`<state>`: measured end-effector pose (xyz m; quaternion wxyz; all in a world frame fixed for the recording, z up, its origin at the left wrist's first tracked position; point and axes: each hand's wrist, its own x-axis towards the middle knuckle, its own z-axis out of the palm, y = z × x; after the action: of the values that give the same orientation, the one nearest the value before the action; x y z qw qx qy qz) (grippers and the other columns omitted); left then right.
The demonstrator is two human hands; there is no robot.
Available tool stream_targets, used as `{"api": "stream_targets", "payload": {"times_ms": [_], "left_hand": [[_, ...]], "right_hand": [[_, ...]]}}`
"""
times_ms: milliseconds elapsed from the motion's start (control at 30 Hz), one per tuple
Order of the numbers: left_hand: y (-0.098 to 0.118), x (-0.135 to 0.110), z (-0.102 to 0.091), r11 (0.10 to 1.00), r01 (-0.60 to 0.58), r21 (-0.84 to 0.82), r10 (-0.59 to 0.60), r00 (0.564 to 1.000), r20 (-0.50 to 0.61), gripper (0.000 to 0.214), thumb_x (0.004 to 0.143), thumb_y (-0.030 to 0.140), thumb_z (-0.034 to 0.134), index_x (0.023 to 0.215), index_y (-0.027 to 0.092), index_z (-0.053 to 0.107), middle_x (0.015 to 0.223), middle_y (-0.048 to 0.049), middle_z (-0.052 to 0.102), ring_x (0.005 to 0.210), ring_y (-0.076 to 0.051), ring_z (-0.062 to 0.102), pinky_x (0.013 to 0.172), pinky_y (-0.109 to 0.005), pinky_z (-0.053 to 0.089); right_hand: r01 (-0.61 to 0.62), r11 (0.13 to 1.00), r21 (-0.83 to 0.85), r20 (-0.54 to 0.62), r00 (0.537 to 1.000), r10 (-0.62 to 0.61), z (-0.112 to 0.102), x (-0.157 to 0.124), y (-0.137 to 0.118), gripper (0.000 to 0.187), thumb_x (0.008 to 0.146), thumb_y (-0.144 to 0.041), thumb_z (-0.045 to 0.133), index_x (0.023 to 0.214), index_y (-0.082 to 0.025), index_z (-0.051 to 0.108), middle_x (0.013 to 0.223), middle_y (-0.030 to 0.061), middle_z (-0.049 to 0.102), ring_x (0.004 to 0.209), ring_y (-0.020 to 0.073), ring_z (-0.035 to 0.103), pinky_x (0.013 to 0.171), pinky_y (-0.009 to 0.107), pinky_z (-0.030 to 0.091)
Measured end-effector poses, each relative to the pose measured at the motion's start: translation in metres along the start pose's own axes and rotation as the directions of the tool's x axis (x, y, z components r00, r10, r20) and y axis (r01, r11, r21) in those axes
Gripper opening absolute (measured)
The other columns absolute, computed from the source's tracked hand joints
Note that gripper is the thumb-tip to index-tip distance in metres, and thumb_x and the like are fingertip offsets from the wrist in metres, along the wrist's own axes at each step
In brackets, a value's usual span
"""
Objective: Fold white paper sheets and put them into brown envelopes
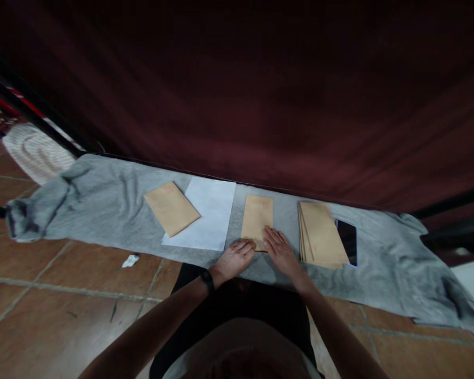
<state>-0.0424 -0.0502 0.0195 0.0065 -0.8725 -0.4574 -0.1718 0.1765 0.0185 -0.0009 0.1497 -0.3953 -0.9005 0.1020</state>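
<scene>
A tan paper envelope [257, 216] lies upright on the grey cloth in front of me. My left hand [237, 256], with a dark band on its wrist, has its fingers bent together over the envelope's lower left corner. Resting on the lower right part of the same envelope, my right hand [278, 251] is laid down with its fingers stretched out. The envelope's bottom edge shows between both hands. To the right is a fanned stack of several similar envelopes [322, 234]. On the left another tan envelope [171, 209] lies tilted, partly over white paper [211, 216].
The grey cloth [102, 210] covers a long narrow surface. A dark phone [347, 242] lies beside the stack, partly under it. A dark red curtain [260, 105] hangs along the far edge. A scrap of white paper [130, 261] lies on the tiled floor [82, 295].
</scene>
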Motion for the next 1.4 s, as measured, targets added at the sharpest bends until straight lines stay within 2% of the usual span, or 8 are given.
{"api": "stream_targets", "payload": {"times_ms": [300,467,733,1033,1233,1400], "left_hand": [[0.000,0.000,-0.002,0.999,0.020,-0.046,-0.019,1.000,0.014,0.032,0.094,0.014,0.055,0.125,0.016,0.057,0.124,-0.0109,0.067,0.124,-0.021,0.060,0.109,-0.037,0.046],[0.001,0.003,-0.007,0.997,0.040,-0.059,-0.039,0.999,0.020,0.031,0.095,0.012,0.050,0.126,0.015,0.056,0.123,-0.0111,0.068,0.122,-0.020,0.061,0.108,-0.036,0.046],[0.000,0.004,-0.007,0.997,0.068,-0.041,-0.067,0.998,0.023,0.032,0.096,0.014,0.046,0.127,0.016,0.057,0.124,-0.0106,0.068,0.123,-0.022,0.061,0.104,-0.036,0.049],[-0.004,0.002,0.001,0.996,0.058,-0.062,-0.060,0.998,-0.030,0.032,0.097,0.014,0.048,0.126,0.015,0.058,0.123,-0.0116,0.069,0.124,-0.023,0.061,0.105,-0.038,0.051],[-0.005,0.002,0.004,0.998,0.044,-0.055,-0.047,0.998,-0.047,0.031,0.097,0.014,0.048,0.127,0.015,0.058,0.124,-0.0112,0.069,0.123,-0.023,0.061,0.105,-0.038,0.051],[-0.006,0.002,0.005,0.999,0.041,-0.036,-0.043,0.998,-0.042,0.032,0.097,0.014,0.047,0.127,0.015,0.058,0.123,-0.0113,0.069,0.122,-0.023,0.061,0.104,-0.038,0.051]], "right_hand": [[0.066,0.997,0.050,0.000,0.998,-0.066,-0.009,-0.021,-0.006,0.047,0.106,-0.033,0.037,0.149,-0.019,0.047,0.153,0.0084,0.048,0.142,0.0236,0.044,0.120,0.051,0.033],[0.089,0.991,0.101,-0.051,0.995,-0.084,-0.013,-0.030,-0.010,0.045,0.104,-0.033,0.046,0.147,-0.022,0.050,0.149,0.0072,0.053,0.137,0.0229,0.051,0.119,0.050,0.037],[0.060,0.984,0.166,-0.123,0.992,-0.039,-0.010,-0.028,-0.011,0.040,0.101,-0.019,0.048,0.139,-0.025,0.058,0.140,0.0050,0.062,0.129,0.0202,0.059,0.116,0.047,0.043],[0.015,0.981,0.192,-0.082,0.997,0.001,-0.011,-0.033,-0.016,0.037,0.103,-0.023,0.044,0.135,-0.025,0.062,0.141,0.0044,0.062,0.130,0.0203,0.057,0.117,0.047,0.041],[-0.018,0.976,0.218,-0.101,0.994,0.041,-0.007,-0.031,-0.017,0.035,0.102,-0.022,0.044,0.130,-0.027,0.065,0.137,0.0039,0.065,0.127,0.0206,0.060,0.114,0.047,0.044],[-0.083,0.966,0.246,-0.154,0.980,0.124,-0.002,-0.026,-0.019,0.028,0.103,-0.024,0.047,0.118,-0.026,0.071,0.127,0.0031,0.071,0.119,0.0200,0.064,0.111,0.043,0.045]]}}
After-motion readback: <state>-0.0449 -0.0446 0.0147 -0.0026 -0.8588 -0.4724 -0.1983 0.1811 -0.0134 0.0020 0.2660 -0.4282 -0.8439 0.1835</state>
